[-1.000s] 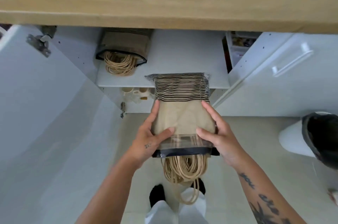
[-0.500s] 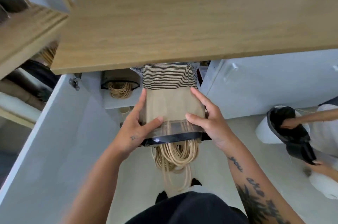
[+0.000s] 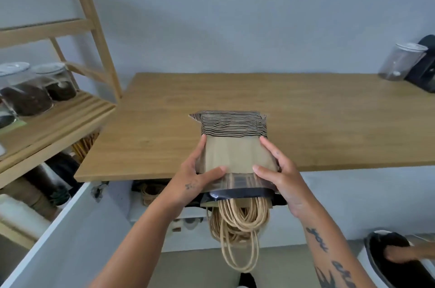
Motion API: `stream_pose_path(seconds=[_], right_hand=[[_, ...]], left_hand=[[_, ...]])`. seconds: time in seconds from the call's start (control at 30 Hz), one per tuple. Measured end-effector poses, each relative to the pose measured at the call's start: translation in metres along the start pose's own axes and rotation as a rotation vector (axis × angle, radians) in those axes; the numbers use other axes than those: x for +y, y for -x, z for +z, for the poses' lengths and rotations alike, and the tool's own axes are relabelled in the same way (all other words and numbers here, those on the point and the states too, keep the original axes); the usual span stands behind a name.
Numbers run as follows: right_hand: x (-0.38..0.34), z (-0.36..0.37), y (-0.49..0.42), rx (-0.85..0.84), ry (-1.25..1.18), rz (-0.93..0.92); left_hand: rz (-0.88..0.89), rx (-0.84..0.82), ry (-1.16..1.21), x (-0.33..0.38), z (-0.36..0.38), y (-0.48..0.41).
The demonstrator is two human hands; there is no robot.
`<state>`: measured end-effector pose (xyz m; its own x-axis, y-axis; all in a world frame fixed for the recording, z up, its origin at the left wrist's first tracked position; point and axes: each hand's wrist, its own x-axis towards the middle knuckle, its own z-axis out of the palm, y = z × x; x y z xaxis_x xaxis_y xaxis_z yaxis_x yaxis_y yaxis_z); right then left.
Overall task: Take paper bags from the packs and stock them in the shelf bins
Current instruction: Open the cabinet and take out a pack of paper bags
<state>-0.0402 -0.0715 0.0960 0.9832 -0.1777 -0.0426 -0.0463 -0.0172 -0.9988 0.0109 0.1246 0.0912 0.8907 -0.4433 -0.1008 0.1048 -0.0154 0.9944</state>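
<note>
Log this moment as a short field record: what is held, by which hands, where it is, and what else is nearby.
held item: pack of paper bags, cord handles hanging from its near end
left hand: grips the pack's left side
right hand: grips the pack's right side
position: above the wooden counter front edge
below counter: open cabinet door
left: wooden shelf with jars

Both forearms are bare, with no sleeves showing. The left hand (image 3: 191, 184) carries a small dark tattoo on its back near the thumb base. The right hand (image 3: 281, 178) has short nails, and the right forearm (image 3: 329, 257) bears dark script lettering and a leaf-like tattoo.
</note>
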Motion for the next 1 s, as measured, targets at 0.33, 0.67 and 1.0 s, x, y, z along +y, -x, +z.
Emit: stream_pose_path(seconds=[0.33,0.67,1.0], right_hand=[[-0.002,-0.073,-0.175,-0.045,-0.023,-0.007],[-0.009,-0.121,-0.311,-0.083,0.005,-0.007],[-0.001,-0.127,-0.405,-0.023,0.059,0.082]], left_hand=[[-0.027,0.066,-0.025,0.022,0.027,-0.176],[-0.063,0.1,-0.052,0.038,0.035,-0.31],[-0.115,0.039,-0.13,0.032,0.018,-0.412]])
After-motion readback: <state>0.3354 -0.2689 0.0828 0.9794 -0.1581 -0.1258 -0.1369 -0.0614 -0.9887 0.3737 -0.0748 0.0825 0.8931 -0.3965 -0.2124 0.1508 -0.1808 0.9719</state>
